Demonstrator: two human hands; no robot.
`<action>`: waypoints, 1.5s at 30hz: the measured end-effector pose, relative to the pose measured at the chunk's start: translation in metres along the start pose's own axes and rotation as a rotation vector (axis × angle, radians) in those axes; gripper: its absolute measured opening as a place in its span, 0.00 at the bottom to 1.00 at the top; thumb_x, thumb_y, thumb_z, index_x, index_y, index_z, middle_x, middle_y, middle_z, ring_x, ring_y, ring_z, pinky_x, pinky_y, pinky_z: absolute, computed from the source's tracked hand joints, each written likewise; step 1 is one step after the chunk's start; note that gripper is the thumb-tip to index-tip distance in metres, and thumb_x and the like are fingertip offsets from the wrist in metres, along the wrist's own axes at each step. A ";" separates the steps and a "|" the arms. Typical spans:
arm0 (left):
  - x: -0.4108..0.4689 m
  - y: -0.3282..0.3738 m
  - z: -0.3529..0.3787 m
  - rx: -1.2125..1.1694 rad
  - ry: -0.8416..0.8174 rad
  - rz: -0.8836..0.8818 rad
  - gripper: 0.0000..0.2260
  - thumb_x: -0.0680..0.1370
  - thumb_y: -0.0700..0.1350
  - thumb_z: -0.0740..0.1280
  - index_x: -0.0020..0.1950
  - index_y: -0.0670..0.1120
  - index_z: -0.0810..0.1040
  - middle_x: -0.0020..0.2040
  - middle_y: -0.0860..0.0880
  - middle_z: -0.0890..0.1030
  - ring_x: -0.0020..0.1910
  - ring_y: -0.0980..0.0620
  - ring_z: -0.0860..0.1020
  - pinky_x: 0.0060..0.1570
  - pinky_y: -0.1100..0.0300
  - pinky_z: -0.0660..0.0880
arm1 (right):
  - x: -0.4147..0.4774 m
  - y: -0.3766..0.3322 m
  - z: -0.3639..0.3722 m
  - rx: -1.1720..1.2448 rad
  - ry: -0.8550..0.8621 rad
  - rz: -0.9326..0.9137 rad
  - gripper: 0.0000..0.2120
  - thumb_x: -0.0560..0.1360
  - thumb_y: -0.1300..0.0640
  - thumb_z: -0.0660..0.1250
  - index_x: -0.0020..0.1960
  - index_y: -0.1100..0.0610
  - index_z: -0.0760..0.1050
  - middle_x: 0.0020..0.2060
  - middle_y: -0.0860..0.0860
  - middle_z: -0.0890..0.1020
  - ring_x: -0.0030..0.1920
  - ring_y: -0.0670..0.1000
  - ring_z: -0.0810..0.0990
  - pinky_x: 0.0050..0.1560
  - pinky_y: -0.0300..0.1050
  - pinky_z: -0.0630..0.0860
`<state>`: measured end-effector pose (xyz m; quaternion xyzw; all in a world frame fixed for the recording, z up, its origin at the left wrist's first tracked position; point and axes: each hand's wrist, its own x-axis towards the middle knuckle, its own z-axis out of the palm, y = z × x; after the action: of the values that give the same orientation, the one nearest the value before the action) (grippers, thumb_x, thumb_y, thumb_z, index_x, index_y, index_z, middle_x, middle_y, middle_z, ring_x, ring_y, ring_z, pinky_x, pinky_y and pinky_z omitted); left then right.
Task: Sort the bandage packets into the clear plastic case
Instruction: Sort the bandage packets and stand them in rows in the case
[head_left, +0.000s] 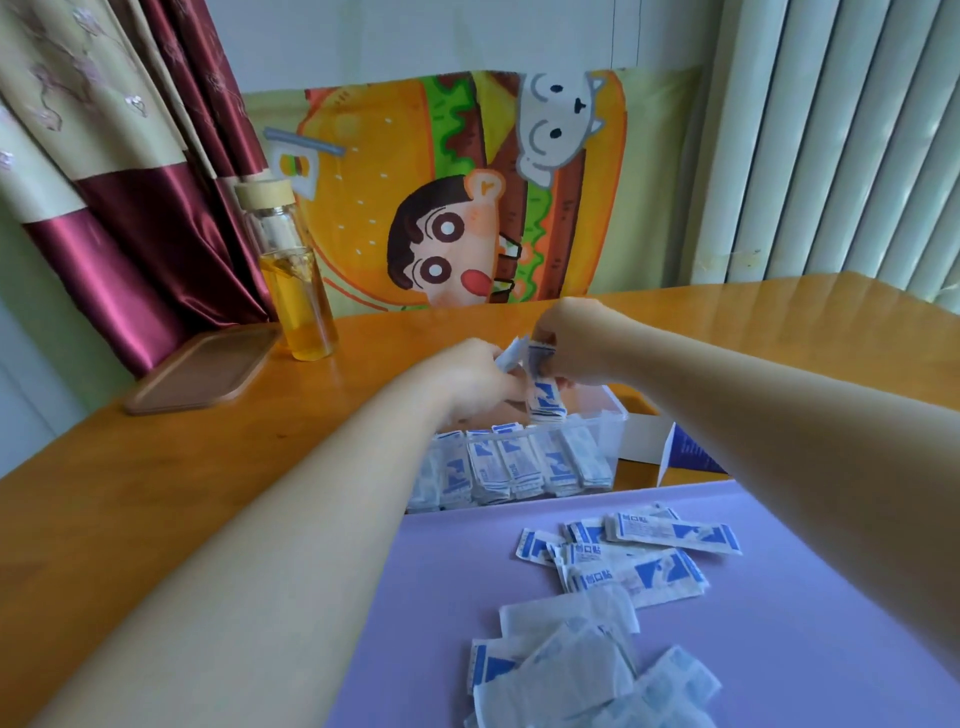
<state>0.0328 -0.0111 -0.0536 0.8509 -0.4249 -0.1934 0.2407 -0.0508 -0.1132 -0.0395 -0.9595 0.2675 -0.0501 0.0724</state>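
Observation:
The clear plastic case (613, 421) stands on the table past the purple mat, with several white-and-blue bandage packets (511, 467) standing upright in a row inside it. Over its far side, my left hand (472, 379) and my right hand (571, 343) both grip a small stack of bandage packets (545, 400), held upright with its lower end in the case. Loose bandage packets (628, 556) lie scattered on the mat, and a second heap of bandage packets (576, 675) sits at the near edge.
A purple mat (805, 597) covers the near right of the wooden table (156, 467). A glass bottle (296, 291) of yellow liquid and a brown lid (202, 369) sit at the back left. An opened white-and-blue box (675, 452) lies right of the case.

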 end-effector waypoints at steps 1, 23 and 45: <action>0.005 -0.003 0.001 0.015 -0.056 -0.018 0.11 0.75 0.52 0.68 0.49 0.44 0.77 0.34 0.48 0.71 0.32 0.49 0.68 0.36 0.57 0.65 | 0.003 0.000 0.002 -0.010 -0.045 0.005 0.09 0.75 0.61 0.65 0.53 0.63 0.79 0.43 0.54 0.82 0.39 0.50 0.79 0.34 0.38 0.71; 0.025 -0.014 0.010 0.348 -0.283 -0.101 0.22 0.68 0.57 0.74 0.58 0.50 0.78 0.55 0.49 0.78 0.55 0.48 0.76 0.59 0.51 0.73 | 0.023 -0.002 0.040 -0.300 -0.264 -0.078 0.07 0.75 0.61 0.65 0.53 0.60 0.75 0.33 0.51 0.69 0.42 0.54 0.72 0.43 0.43 0.70; 0.036 -0.022 0.012 0.356 -0.311 -0.105 0.19 0.69 0.55 0.74 0.58 0.52 0.80 0.57 0.51 0.79 0.56 0.49 0.76 0.61 0.50 0.72 | 0.018 -0.005 0.035 -0.277 -0.155 -0.042 0.16 0.74 0.58 0.70 0.60 0.60 0.73 0.35 0.50 0.70 0.43 0.53 0.74 0.41 0.41 0.72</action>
<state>0.0601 -0.0324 -0.0805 0.8609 -0.4392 -0.2565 0.0084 -0.0281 -0.1149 -0.0716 -0.9668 0.2451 0.0599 -0.0415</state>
